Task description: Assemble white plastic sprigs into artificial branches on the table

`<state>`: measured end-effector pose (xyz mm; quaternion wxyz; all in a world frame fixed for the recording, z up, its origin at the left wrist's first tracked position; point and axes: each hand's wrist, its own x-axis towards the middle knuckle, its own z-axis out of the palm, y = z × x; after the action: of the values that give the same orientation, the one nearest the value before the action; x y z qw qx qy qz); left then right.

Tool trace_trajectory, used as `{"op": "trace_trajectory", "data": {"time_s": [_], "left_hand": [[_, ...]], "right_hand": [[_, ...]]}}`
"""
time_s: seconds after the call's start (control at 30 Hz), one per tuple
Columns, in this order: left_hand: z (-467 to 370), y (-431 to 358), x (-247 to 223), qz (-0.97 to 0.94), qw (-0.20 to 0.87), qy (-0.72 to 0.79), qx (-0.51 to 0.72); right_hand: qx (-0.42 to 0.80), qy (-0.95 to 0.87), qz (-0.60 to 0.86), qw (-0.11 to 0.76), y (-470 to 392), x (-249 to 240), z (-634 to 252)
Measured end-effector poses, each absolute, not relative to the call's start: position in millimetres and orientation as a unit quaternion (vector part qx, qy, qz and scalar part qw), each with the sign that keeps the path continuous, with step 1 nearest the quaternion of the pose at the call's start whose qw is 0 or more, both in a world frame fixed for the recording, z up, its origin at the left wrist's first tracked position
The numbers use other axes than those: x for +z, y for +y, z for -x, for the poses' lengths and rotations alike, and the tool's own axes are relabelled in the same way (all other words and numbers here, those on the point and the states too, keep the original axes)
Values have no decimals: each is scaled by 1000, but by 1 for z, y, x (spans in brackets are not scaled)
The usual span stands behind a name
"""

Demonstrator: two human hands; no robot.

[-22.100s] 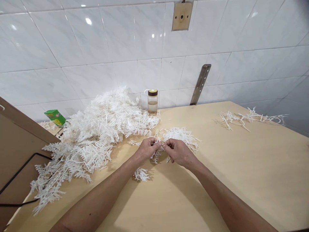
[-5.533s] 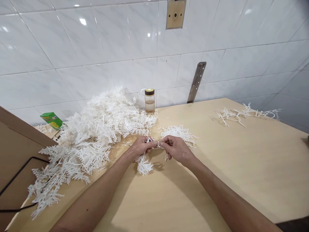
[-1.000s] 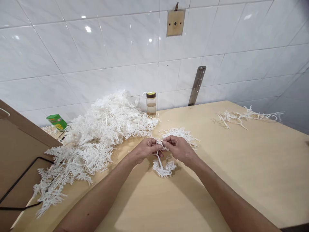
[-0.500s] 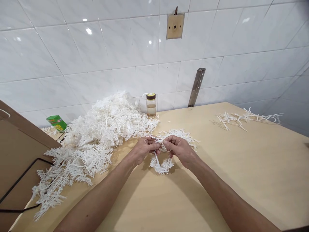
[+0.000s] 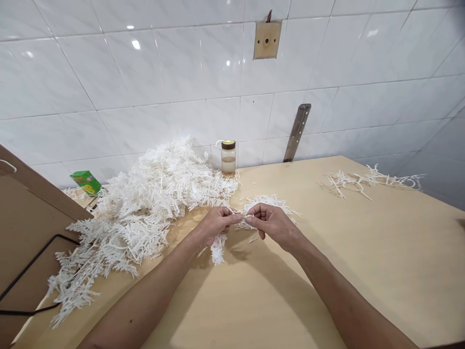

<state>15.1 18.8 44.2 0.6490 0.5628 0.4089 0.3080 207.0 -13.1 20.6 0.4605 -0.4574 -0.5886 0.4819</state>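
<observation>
Over the middle of the table, my left hand is closed on a white artificial branch sprig, whose bushy end hangs down below the palm. My right hand is just to the right, thumb and forefinger pinched on a thin white piece at the sprig's upper end. The fingertips of both hands almost meet, and they hide most of the stem. Behind them lies a small pile of loose white sprig pieces. A large heap of bushy white branches spreads to the left.
Bare white stems lie at the table's back right. By the tiled wall stand a lidded jar of liquid and a leaning metal strip. At left are a green carton, a brown board and a black wire frame.
The sprig's hanging end has swung left, from between the hands to below my left hand. My right hand has shifted slightly, still pinching. Small loose bits now show on the table below the pile.
</observation>
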Motion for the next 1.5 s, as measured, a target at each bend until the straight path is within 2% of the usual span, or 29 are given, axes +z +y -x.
{"op": "trace_trajectory", "data": {"time_s": [0.2, 0.4, 0.63, 1.1, 1.33, 1.5], "left_hand": [[-15, 15, 49, -611, 571, 456, 304], [-16, 15, 49, -608, 623, 442, 215], [-19, 17, 48, -551, 629, 455, 306], [-13, 23, 42, -576, 686, 400, 198], [-18, 22, 38, -536, 686, 407, 277], [-16, 22, 37, -544, 687, 411, 252]], "right_hand": [[472, -595, 462, 458, -14, 24, -208], [454, -604, 472, 454, -15, 24, -208], [448, -603, 477, 457, -14, 20, -203], [509, -550, 431, 503, -14, 21, -202], [527, -547, 422, 494, -15, 21, -197], [529, -552, 429, 480, -13, 18, -200]]}}
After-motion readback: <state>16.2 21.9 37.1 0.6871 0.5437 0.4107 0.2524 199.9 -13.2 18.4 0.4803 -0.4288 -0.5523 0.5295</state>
